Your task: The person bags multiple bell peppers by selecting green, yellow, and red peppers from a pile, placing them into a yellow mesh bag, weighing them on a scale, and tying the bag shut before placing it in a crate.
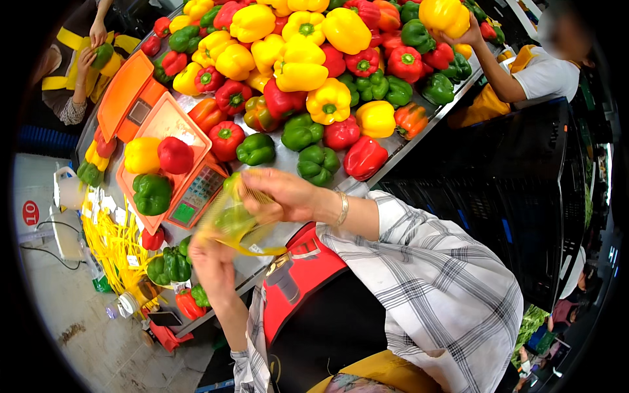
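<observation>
Both my hands are on a yellow mesh net bag (245,238), blurred, with a green shape showing through it. My right hand (280,194) grips its upper end, fingers closed. My left hand (214,260) holds its lower left side. Left of the bag, an orange electronic scale (196,196) carries a yellow bell pepper (141,154), a red bell pepper (175,155) and a green bell pepper (152,194) on its pan. Beyond my hands, red, yellow and green bell peppers (300,64) are heaped on a metal table (388,152).
Yellow mesh bags (110,245) with white tags, a bottle (128,302) and a phone (164,319) lie at the left edge. A co-worker's hand (464,37) holds a yellow pepper at upper right; another person's hands (91,49) hold peppers at upper left. Black crates (491,196) stand right.
</observation>
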The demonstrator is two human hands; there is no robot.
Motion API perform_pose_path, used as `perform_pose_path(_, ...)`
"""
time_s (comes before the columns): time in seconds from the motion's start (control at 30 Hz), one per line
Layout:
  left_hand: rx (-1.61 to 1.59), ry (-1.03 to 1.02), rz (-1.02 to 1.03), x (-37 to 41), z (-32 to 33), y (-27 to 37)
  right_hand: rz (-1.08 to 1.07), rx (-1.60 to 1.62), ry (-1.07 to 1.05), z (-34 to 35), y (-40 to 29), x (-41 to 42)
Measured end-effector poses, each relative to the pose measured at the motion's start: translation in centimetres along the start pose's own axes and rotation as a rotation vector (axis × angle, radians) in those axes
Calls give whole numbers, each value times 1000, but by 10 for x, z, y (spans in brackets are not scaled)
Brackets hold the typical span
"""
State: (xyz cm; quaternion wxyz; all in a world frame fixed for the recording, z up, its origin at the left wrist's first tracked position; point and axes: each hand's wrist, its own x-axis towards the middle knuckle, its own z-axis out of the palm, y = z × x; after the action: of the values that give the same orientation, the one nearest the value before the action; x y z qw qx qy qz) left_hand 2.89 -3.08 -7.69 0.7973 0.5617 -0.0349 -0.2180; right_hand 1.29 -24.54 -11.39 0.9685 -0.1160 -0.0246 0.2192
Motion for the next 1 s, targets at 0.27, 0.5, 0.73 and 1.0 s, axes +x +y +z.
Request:
perform_pose_path(0.27,-594,39,-132,19,-23,1,194,-995,-152,38,4,1)
perform_pose_path(0.5,98,-248,-140,-12,-4,-20,37,-40,-179,-12,-14,28)
perform_pose_path(0.73,-440,116,89,17,-26,6,322,-829,-142,32,22,3)
perform_pose_path(1.0,-331,-84,-254,-2,-7,-31,-209,-243,379,25,-10,37)
